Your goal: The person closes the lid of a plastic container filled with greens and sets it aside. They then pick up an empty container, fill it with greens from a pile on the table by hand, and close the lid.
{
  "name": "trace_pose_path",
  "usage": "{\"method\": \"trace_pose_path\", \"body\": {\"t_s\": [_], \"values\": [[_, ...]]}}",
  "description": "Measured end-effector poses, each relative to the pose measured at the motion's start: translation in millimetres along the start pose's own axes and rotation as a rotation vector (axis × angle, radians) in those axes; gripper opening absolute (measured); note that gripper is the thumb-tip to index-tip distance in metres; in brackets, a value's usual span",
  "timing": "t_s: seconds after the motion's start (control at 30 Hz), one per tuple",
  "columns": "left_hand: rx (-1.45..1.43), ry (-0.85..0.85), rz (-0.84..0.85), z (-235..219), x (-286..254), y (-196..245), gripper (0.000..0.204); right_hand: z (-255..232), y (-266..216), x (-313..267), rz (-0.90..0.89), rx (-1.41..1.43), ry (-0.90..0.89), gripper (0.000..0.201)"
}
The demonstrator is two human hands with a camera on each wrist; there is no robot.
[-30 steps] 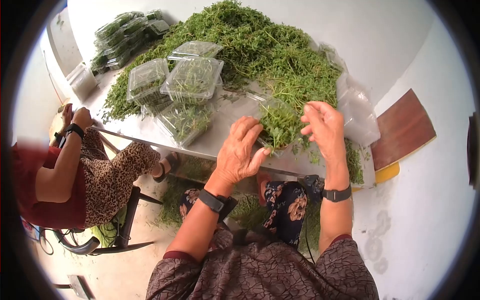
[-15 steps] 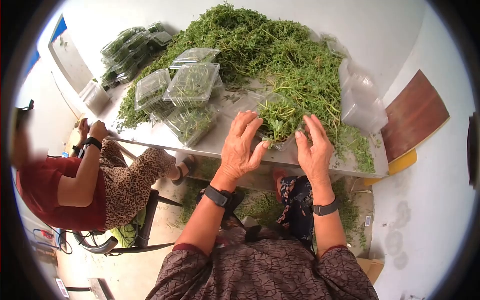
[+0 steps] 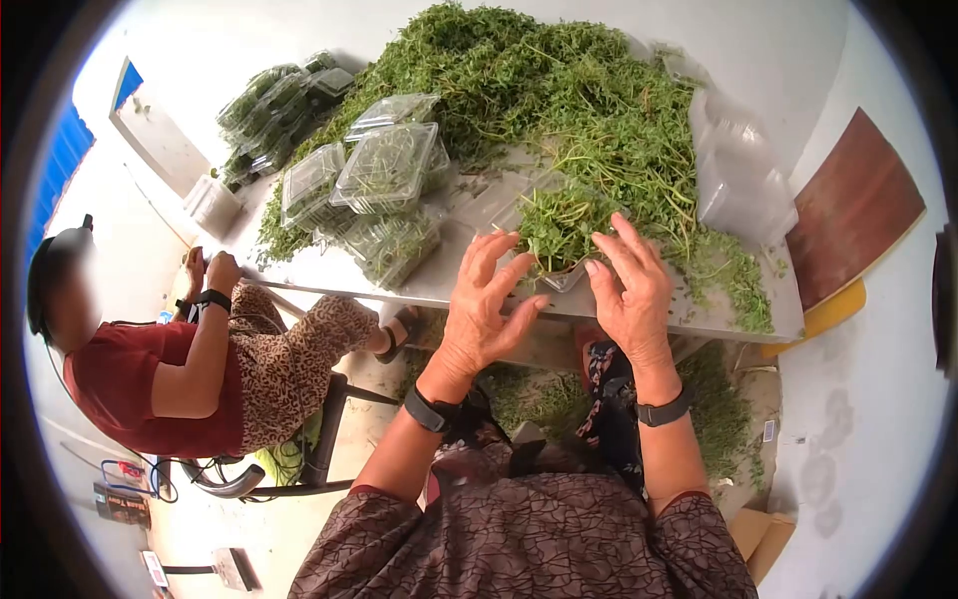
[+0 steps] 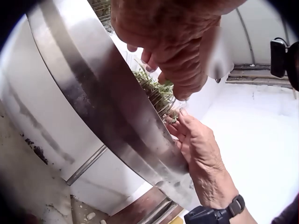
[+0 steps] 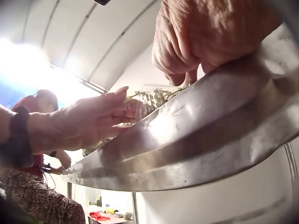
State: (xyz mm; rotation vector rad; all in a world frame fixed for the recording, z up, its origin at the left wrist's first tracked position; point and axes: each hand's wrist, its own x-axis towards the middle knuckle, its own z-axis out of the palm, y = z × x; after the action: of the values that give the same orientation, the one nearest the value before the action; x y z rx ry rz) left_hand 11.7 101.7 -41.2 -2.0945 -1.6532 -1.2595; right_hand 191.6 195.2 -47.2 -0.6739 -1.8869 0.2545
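An open clear plastic clamshell box [image 3: 565, 281] sits near the table's front edge, heaped with leafy green sprigs [image 3: 555, 226]. My left hand [image 3: 483, 307] is at the box's left side, its fingers spread and slightly bent toward the greens. On the opposite side, my right hand [image 3: 636, 298] has its fingers extended beside the box. In the left wrist view, cut stems [image 4: 161, 97] show between the two hands above the metal table edge. The right wrist view shows my left hand [image 5: 88, 122] with straight fingers by the box; my right fingertips are partly hidden behind the edge.
Behind lies a large pile of greens [image 3: 599, 100]. Filled clamshells [image 3: 384, 170] are stacked on the left, with more packed boxes [image 3: 284, 105] beyond. Nested empty boxes [image 3: 743, 180] stand at right. Another person [image 3: 170, 374] sits left of the metal table [image 3: 469, 292].
My right hand has come down from over the greens to the box's right side. My left hand's fingers have spread and drawn slightly back from the box. The head view has shifted.
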Motion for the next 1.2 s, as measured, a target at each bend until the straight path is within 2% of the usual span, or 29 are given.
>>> {"method": "trace_pose_path", "body": {"t_s": [0.27, 0.37, 0.43, 0.57, 0.63, 0.67, 0.73, 0.87, 0.93, 1.07, 1.17, 1.2], "values": [[-0.013, -0.033, 0.082, -7.4, 23.7, 6.7, 0.027, -1.4, -0.7, -0.6, 0.033, 0.060, -0.023, 0.027], [-0.051, -0.042, 0.035, -9.7, 32.3, 7.5, 0.020, -1.1, -0.7, -0.5, 0.049, 0.076, -0.023, 0.027], [-0.057, -0.061, -0.106, -10.0, 37.0, 7.2, 0.016, -0.9, 0.4, -1.2, 0.056, 0.085, -0.026, 0.027], [0.030, -0.081, -0.062, -12.9, 50.6, 6.2, 0.015, 0.9, 3.5, -0.5, 0.006, 0.068, 0.000, 0.027], [-0.042, -0.144, -0.206, -12.0, 55.6, 6.0, 0.015, 0.3, 2.5, -1.4, -0.002, 0.071, 0.005, 0.027], [-0.041, -0.146, -0.206, -10.7, 57.5, 4.6, 0.015, -0.3, 0.8, -1.2, 0.027, 0.086, -0.009, 0.027], [-0.033, -0.201, -0.109, -8.3, 61.0, 1.3, 0.013, 0.3, 0.6, -1.1, 0.057, 0.101, -0.018, 0.027], [-0.046, -0.337, -0.098, -13.2, 63.0, -0.1, 0.017, 1.7, 2.1, -1.5, 0.030, 0.101, -0.003, 0.028], [0.021, -0.429, 0.058, -17.0, 63.4, 0.3, 0.021, 0.9, 0.6, -1.4, 0.044, 0.109, -0.009, 0.028], [-0.037, -0.460, 0.096, -25.3, 62.8, 0.8, 0.023, 1.0, 0.6, -1.5, 0.054, 0.121, -0.017, 0.027], [-0.076, -0.496, 0.112, -31.2, 62.1, 7.7, 0.018, 1.9, 1.4, -2.0, 0.036, 0.123, -0.002, 0.028], [-0.061, -0.359, 0.125, -30.3, 61.6, 12.3, 0.016, 1.7, 1.3, -1.7, 0.026, 0.123, 0.000, 0.028]]}}
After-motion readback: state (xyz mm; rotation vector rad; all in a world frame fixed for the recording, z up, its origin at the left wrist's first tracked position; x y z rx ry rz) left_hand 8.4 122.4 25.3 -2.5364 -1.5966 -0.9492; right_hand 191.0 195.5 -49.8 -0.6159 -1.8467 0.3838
